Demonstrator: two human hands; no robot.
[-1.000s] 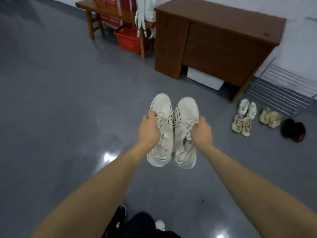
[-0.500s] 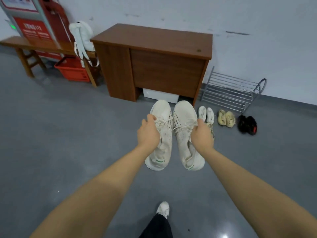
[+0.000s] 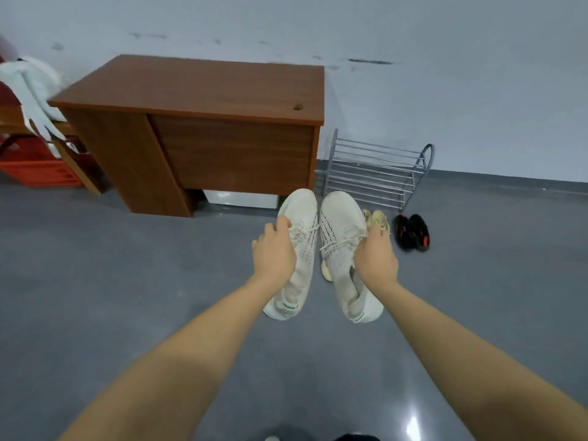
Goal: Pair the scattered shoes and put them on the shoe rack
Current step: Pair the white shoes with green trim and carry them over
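Note:
I hold two white knit sneakers side by side in the air, toes pointing away. My left hand (image 3: 275, 251) grips the left white sneaker (image 3: 300, 211) at its laces. My right hand (image 3: 375, 257) grips the right white sneaker (image 3: 340, 218) the same way. Behind them, against the wall, stands an empty metal shoe rack (image 3: 375, 170). On the floor in front of the rack lie a yellowish pair (image 3: 378, 218), partly hidden by my right hand, and a black pair (image 3: 412, 232). A beige shoe tip (image 3: 326, 273) shows between the sneakers.
A brown wooden desk (image 3: 197, 122) stands left of the rack with a white box (image 3: 238, 198) under it. At far left are a red crate (image 3: 35, 170), a bench and a white bag (image 3: 31, 87). Grey floor (image 3: 111, 281) spreads all around.
The view has swung and moved closer to the desk and rack. The sneakers now cover the small white pair on the floor. My hands hold the sneakers slightly further apart.

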